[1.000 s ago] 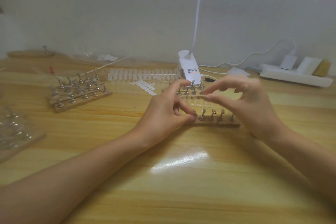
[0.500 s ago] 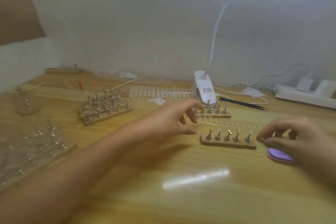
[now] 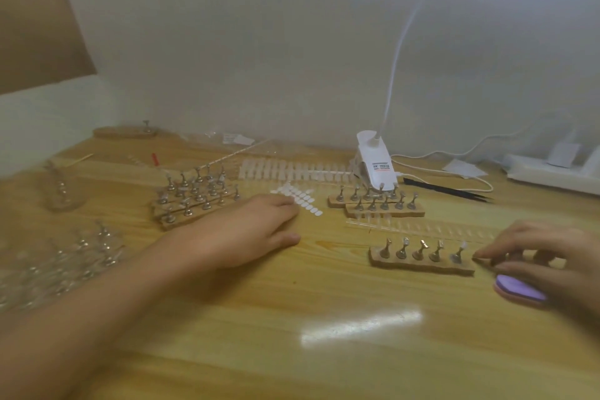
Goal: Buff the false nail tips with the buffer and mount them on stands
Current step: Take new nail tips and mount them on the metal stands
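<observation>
You have two hands in frame, the left hand [image 3: 256, 230] at centre and the right hand [image 3: 545, 256] at lower right; one purple buffer [image 3: 519, 292] lies by the right hand; the near cork base [image 3: 422, 265] carries five stands [image 3: 420, 252]; two more bases [image 3: 384, 214] sit right of centre; count one white lamp [image 3: 373, 162] and one pair of black tweezers [image 3: 448, 190]; the left cluster [image 3: 194, 201] is too blurred to count.

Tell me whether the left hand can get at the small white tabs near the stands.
Likely yes: the left hand lies open, its fingertips at the near edge of the white tabs, and nothing stands between them.
</observation>
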{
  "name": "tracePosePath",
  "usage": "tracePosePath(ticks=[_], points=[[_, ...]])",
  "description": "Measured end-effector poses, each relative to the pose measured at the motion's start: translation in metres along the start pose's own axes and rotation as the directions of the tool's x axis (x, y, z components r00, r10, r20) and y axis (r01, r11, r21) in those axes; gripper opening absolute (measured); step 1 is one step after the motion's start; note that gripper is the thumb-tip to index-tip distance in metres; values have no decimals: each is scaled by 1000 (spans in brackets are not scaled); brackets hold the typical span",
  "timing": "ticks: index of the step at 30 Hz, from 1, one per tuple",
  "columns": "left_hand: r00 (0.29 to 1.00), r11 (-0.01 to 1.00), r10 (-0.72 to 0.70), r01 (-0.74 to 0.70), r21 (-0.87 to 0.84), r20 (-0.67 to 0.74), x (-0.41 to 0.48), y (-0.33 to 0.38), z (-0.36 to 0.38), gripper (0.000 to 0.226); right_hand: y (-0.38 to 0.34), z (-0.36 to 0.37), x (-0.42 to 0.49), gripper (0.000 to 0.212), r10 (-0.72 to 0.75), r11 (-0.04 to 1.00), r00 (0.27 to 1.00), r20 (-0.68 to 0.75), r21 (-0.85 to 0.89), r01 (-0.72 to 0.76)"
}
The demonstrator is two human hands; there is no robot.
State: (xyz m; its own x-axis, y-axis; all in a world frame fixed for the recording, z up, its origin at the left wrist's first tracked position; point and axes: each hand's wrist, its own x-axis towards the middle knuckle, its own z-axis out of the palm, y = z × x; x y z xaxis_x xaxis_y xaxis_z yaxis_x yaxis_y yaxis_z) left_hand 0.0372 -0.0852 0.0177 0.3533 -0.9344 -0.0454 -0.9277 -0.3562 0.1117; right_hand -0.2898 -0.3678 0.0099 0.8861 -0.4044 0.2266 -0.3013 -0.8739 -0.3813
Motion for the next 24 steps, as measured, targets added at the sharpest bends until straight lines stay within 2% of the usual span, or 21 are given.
tracePosePath(ticks=[3,5,8,10,13,15,17,24], points=[[999,999,33,-34,-14,-31,-12,2,-3,50,-9,-8,5,39,-11,998,995,-96,53,16],[996,997,63,-65,-31,-59,-19,6,-1,51,-38,-21,22,35,-22,999,994,-105,47,27],[993,997,71,-74,-30,-96,-29,12,9,54,-96,-21,50,27,-165,986,977,-138,-6,165],[991,998,63,-61,17,-122,-33,16,17,54,-130,-1,73,23,-287,958,954,-89,-47,284],[986,999,39,-35,28,-160,-38,21,22,55,-166,36,108,10,-352,914,936,-19,-221,340],[984,998,43,-35,47,-171,-40,24,23,65,-175,54,125,6,-315,893,949,11,-335,301],[982,997,46,-35,66,-181,-41,26,24,71,-175,65,134,8,-262,904,965,17,-345,251],[977,995,56,-38,91,-204,-39,30,28,55,-171,76,139,4,-185,939,982,-27,-298,169]])
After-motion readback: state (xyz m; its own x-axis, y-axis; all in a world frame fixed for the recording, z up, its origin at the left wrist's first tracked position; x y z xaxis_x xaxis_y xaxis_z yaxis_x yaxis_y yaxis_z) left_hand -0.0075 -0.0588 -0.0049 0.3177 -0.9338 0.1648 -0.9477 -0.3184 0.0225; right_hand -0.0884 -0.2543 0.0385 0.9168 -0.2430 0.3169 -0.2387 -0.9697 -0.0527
